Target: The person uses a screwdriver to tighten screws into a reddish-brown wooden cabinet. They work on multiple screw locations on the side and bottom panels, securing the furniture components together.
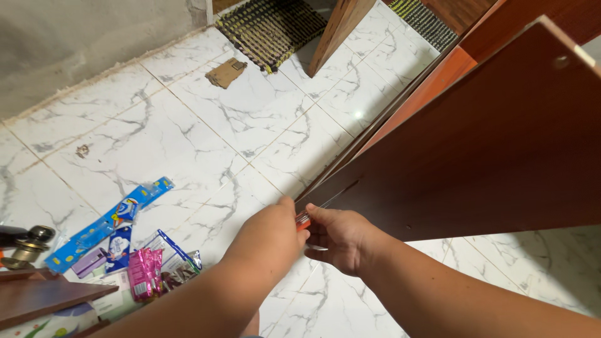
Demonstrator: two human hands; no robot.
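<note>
My left hand [270, 234] and my right hand [341, 236] meet at the lower edge of a large dark brown wooden panel [501, 150]. Between them sits a small tool with an orange handle [302, 220], its thin metal shaft [332, 199] lying along the panel's edge. Both hands close around the handle; the left covers most of it. The panel tilts up to the right and has a small round hole near its top corner.
White marble-look floor tiles [188, 125] spread out ahead. Colourful sachets and packets [131, 250] lie at the lower left beside a metal door knob [28, 245] and a brown board [44, 294]. A woven mat [269, 28] and cardboard scrap [226, 72] lie farther off.
</note>
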